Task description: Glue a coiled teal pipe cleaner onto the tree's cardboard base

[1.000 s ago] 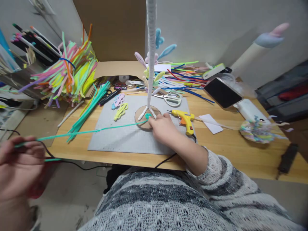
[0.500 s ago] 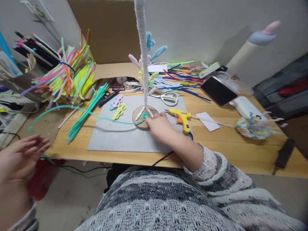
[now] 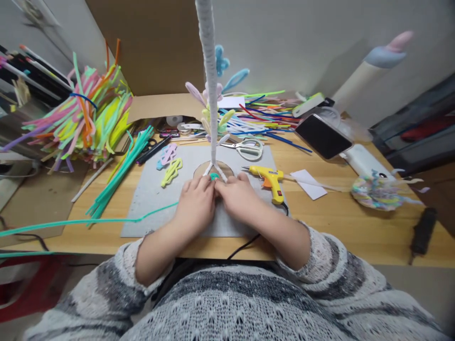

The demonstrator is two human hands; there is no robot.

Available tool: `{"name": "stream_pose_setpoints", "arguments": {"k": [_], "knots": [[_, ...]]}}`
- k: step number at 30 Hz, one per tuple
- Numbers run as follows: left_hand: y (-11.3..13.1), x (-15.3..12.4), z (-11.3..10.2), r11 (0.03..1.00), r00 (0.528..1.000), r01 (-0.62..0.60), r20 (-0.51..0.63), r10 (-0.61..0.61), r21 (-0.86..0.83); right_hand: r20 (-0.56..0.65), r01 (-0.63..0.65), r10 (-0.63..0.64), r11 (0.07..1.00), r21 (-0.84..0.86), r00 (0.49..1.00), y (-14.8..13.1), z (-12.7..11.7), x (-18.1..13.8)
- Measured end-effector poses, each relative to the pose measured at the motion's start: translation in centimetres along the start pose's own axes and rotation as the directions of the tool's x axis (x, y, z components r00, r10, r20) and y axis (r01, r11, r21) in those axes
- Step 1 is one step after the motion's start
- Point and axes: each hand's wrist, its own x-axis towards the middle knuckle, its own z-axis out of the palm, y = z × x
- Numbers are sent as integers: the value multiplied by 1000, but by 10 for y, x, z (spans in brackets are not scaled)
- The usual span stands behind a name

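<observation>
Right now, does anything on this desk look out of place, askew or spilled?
The teal pipe cleaner runs from the left hand across the grey mat and off the left end of the desk, its tail below the edge. The black cord from the yellow glue gun passes under the right forearm and over the front edge.

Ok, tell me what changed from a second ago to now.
The left hand let go of the teal pipe cleaner and moved in to the white stem, beside the right hand. The cleaner now trails off the table edge. Right hand, glue gun, scissors stayed put.
</observation>
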Motion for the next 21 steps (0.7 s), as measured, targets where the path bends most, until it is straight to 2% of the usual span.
{"name": "stream_pose_setpoints", "arguments": {"k": [3,8,13,16,21], "knots": [[-2,8,3,994,995,-81,61,77,70,3,-2,2,1000,8,1000,0,1,0],[-14,10,0,986,987,-156,37,154,54,11,-3,3,1000,29,1000,-1,3,0],[-25,11,2,994,995,-97,-10,96,-51,34,-9,8,1000,30,999,-1,2,0],[-28,12,5,993,999,-40,1,41,-112,28,-2,1,1000,29,1000,-1,4,0],[-29,10,14,997,999,-14,30,16,-74,29,-12,10,998,61,1000,0,6,1]]}}
